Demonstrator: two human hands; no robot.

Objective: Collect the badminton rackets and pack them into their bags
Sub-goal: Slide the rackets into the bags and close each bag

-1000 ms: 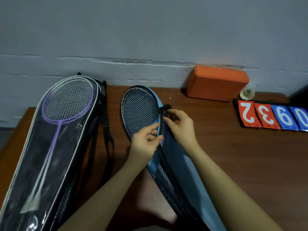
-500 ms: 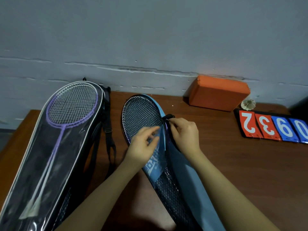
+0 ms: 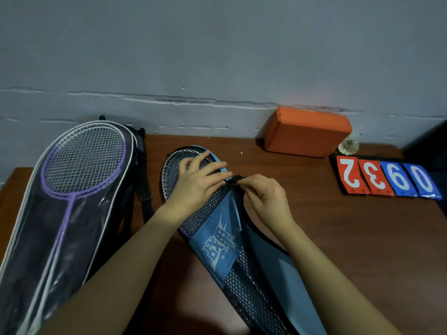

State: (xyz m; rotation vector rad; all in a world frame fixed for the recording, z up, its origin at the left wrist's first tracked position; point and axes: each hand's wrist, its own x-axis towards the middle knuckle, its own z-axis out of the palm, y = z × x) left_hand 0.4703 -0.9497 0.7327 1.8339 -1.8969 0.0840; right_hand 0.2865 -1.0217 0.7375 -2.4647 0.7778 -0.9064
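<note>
At the centre of the frame we see the blue mesh racket bag [image 3: 219, 240] lying on the wooden table [image 3: 338, 238], running toward the lower right. Our left hand [image 3: 196, 187] lies flat with fingers spread on its rounded top; our right hand [image 3: 263, 197] pinches the black zipper pull [image 3: 235, 179] at the bag's edge. On the left, a purple racket [image 3: 82, 163] sits inside a clear-fronted bag [image 3: 48, 238]. An orange block [image 3: 307, 131] and number cards [image 3: 387, 177] occupy the upper right
</note>
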